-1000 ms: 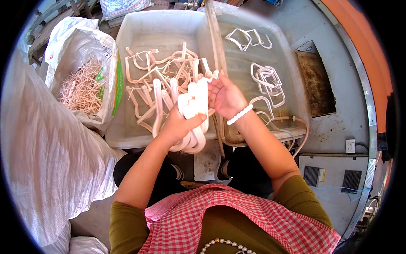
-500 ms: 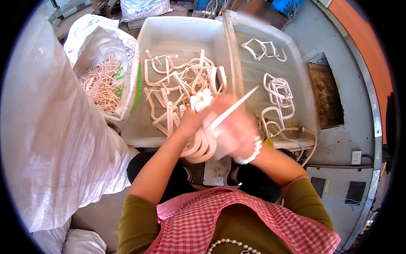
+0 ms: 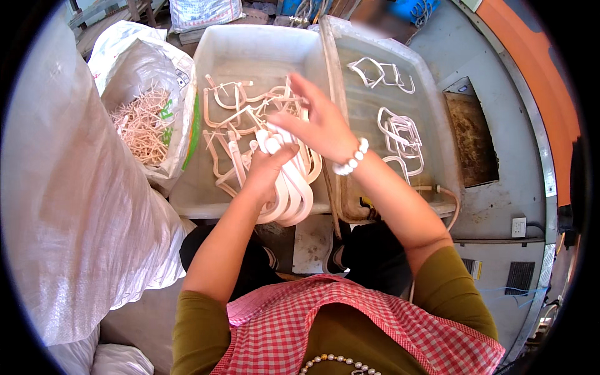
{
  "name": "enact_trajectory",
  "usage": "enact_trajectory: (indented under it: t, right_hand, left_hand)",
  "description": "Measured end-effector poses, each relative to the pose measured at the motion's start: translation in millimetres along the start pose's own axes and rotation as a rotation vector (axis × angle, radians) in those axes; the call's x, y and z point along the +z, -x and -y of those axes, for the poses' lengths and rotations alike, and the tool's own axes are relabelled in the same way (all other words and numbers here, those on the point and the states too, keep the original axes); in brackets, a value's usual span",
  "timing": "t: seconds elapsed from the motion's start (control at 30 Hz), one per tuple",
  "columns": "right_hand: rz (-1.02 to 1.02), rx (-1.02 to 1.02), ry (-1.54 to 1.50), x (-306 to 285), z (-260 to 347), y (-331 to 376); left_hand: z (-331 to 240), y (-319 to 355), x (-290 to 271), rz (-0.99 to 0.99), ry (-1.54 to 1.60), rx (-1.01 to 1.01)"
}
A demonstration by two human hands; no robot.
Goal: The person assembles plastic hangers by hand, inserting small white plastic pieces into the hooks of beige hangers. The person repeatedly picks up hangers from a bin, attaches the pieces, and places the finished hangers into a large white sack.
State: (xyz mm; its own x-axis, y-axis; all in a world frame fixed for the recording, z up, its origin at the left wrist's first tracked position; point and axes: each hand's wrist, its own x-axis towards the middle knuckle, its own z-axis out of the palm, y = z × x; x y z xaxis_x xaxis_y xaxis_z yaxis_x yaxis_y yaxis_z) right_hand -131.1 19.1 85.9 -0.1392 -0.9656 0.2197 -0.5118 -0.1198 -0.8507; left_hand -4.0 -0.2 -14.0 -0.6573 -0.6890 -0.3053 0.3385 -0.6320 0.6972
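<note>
My left hand [image 3: 267, 169] is closed around a bunch of curved, pale pink plastic handles [image 3: 294, 197]. Their rounded ends stick up above my thumb, and the bent loops hang below. Just up and to the right of the bunch, my right hand [image 3: 325, 125] has its fingers stretched apart, with nothing seen in it. A bracelet of white beads [image 3: 353, 157] circles that wrist. Beneath both hands, more loose pink handles [image 3: 219, 106] lie tangled in a whitish plastic tub [image 3: 250, 31]; my hands hide part of this pile.
To the right stands a second tub [image 3: 431, 81] holding water and several white bent pieces [image 3: 403, 137]. A hose [image 3: 453, 197] meets its near right corner. On the left, an open sack [image 3: 184, 81] contains thin pink plastic scraps [image 3: 140, 125], beside a big white sack [image 3: 81, 219].
My right hand, blurred and low by the bunch with a thin pointed strip, has risen over the left tub and spread its fingers. The strip is no longer visible. My left hand keeps the bunch.
</note>
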Motion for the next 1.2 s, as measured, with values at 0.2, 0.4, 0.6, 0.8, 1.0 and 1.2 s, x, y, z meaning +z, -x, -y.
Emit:
enact_trajectory:
  t: [0.2, 0.4, 0.6, 0.8, 1.0, 1.2]
  right_hand:
    - [0.272, 0.754, -0.694, -1, -62, 70]
    - [0.385, 0.710, -0.796, 0, -57, 82]
    - [0.359, 0.785, -0.895, -32, -62, 87]
    - [0.337, 0.757, -0.871, -38, -62, 99]
    - [0.291, 0.735, -0.797, -33, -60, 102]
    - [0.237, 0.734, -0.808, -30, -64, 103]
  left_hand:
    - [3, 5, 7, -0.003, 0.039, -0.120]
    - [5, 10, 9, 0.166, -0.019, -0.182]
    - [3, 8, 8, 0.201, -0.104, -0.232]
    - [12, -1, 6, 0.155, -0.085, -0.239]
    - [17, 6, 16, 0.269, -0.208, -0.158]
    - [14, 7, 13, 0.275, -0.243, -0.140]
